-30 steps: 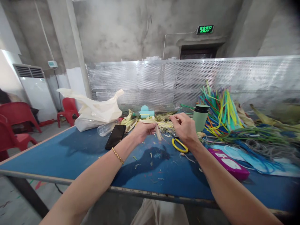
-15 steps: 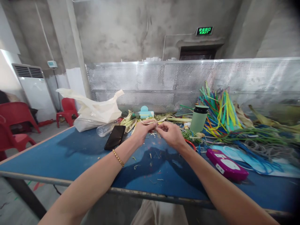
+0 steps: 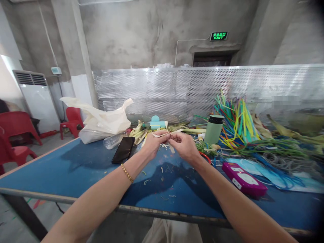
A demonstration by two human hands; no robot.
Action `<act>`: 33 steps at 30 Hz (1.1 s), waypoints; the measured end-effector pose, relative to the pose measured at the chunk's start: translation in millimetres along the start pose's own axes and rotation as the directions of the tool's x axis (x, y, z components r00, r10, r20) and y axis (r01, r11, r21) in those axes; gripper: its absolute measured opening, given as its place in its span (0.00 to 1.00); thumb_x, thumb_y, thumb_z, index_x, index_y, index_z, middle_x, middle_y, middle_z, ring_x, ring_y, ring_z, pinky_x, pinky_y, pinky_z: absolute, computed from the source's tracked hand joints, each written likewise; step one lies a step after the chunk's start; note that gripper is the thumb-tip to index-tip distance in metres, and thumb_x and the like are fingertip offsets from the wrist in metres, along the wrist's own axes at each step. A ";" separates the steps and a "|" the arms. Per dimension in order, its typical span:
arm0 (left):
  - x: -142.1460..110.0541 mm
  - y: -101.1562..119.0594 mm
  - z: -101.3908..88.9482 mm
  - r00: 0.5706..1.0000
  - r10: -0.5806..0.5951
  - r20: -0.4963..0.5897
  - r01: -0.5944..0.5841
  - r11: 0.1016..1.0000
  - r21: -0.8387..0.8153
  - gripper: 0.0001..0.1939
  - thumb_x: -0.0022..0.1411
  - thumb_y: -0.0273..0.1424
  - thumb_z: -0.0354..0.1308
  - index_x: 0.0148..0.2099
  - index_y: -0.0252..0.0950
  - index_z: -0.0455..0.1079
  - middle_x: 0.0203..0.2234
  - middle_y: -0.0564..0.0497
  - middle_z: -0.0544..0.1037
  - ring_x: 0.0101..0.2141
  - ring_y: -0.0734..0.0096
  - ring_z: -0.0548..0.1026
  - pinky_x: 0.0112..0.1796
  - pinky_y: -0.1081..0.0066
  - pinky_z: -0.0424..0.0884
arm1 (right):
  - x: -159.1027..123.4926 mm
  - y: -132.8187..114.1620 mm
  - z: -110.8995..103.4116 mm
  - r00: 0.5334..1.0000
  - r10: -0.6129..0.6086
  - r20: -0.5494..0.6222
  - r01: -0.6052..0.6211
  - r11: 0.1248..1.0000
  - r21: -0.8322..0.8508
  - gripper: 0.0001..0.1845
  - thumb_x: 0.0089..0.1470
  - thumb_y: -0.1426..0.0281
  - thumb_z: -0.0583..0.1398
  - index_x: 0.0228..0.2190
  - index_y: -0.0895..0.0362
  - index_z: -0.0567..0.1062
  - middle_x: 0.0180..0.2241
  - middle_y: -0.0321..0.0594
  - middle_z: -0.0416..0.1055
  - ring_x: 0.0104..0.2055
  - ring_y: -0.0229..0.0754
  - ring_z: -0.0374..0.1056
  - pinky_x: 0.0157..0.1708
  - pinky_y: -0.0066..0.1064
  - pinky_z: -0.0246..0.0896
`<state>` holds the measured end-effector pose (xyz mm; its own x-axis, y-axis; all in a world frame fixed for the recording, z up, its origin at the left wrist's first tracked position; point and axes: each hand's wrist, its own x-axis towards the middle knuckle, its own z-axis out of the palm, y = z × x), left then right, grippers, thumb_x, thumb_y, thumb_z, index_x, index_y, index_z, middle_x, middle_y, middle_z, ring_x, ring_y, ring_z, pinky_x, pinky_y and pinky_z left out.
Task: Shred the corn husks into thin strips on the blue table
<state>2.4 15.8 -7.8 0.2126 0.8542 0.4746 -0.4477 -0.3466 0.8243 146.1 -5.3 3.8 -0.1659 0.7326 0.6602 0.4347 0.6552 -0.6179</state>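
As we look down through the head view, both our hands meet over the blue surface (image 3: 83,165), to the left of the green cup (image 3: 212,133). Our left hand (image 3: 153,143) is gripping a pale strip (image 3: 172,149) between thumb and fingers, and our right hand (image 3: 185,145), the closer one to the cup, has its fingertips pinched on it too. One end pokes out below our fingers, left of the cup and nearer us. Farther left of the cup we've got the black phone (image 3: 123,150), then a clear bottle (image 3: 111,141) and a white plastic bag (image 3: 107,118). Just behind the cup and to its right, up springs a bundle of coloured strips (image 3: 243,121)! Nearer us, right of the cup, lies a purple device (image 3: 244,179), and left of the cup, small scraps (image 3: 145,182) dot the surface in front of us.
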 end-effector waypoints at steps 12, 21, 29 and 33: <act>-3.5 9.5 5.5 0.999 0.019 -0.045 -0.013 0.990 0.138 0.13 0.41 0.35 0.71 0.26 0.30 0.76 0.19 0.51 0.72 0.23 0.75 0.67 0.28 0.71 0.62 | 0.2 -8.5 -7.2 0.999 0.025 0.026 -0.020 0.979 -0.204 0.11 0.51 0.66 0.57 0.22 0.58 0.72 0.21 0.39 0.72 0.23 0.38 0.64 0.25 0.29 0.56; -3.0 9.7 5.5 0.999 0.009 -0.044 -0.005 0.996 0.091 0.15 0.38 0.36 0.72 0.25 0.30 0.76 0.18 0.52 0.72 0.22 0.77 0.65 0.27 0.72 0.59 | 2.0 -6.6 -11.6 0.994 0.000 0.108 0.020 0.983 -0.181 0.13 0.51 0.63 0.56 0.22 0.58 0.71 0.20 0.37 0.68 0.24 0.37 0.60 0.25 0.29 0.53; -4.6 9.6 8.9 0.997 -0.035 -0.071 0.036 0.999 0.009 0.15 0.36 0.33 0.73 0.24 0.30 0.74 0.20 0.52 0.72 0.23 0.77 0.65 0.28 0.71 0.60 | 0.8 -9.5 -14.6 0.990 -0.017 0.138 0.045 0.979 -0.201 0.14 0.52 0.62 0.55 0.21 0.58 0.68 0.19 0.35 0.64 0.23 0.36 0.57 0.24 0.29 0.50; -3.8 9.2 7.6 0.998 -0.030 -0.062 0.030 1.000 -0.010 0.15 0.37 0.34 0.73 0.24 0.30 0.74 0.19 0.53 0.71 0.23 0.78 0.65 0.28 0.72 0.61 | 1.9 -5.4 -12.2 0.993 -0.011 0.115 0.033 0.980 -0.194 0.14 0.52 0.62 0.56 0.21 0.58 0.69 0.20 0.36 0.65 0.23 0.36 0.58 0.24 0.29 0.51</act>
<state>4.0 6.4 0.3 0.1721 0.8865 0.4294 -0.4499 -0.3171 0.8349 154.2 -9.7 13.6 -0.2709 0.7418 0.6135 0.5924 0.6308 -0.5012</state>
